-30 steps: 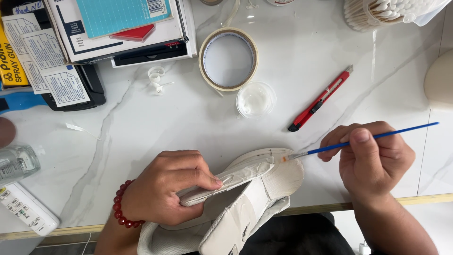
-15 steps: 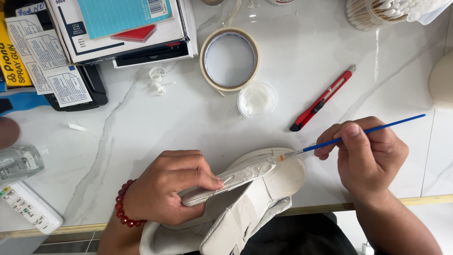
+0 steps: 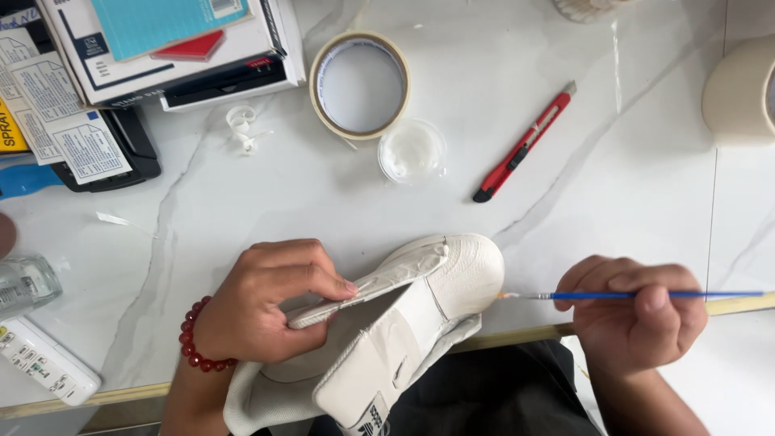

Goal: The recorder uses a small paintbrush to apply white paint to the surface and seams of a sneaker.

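Note:
A white sneaker (image 3: 420,311) lies on its side at the table's near edge, toe pointing right. My left hand (image 3: 262,303), with a red bead bracelet at the wrist, grips the shoe's upper by the opening. My right hand (image 3: 634,311) pinches a thin blue-handled paintbrush (image 3: 638,295) held level, its tip touching the toe of the sneaker.
A roll of masking tape (image 3: 359,85), a small clear dish of white paint (image 3: 411,151) and a red utility knife (image 3: 525,143) lie on the white marble table (image 3: 242,194). Boxes and booklets (image 3: 161,48) are stacked at the back left. Another tape roll (image 3: 739,93) sits far right.
The view has shifted, so shoe and hands sit lower and further right. My right hand has lowered the brush from a slant to level, its tip now at the toe.

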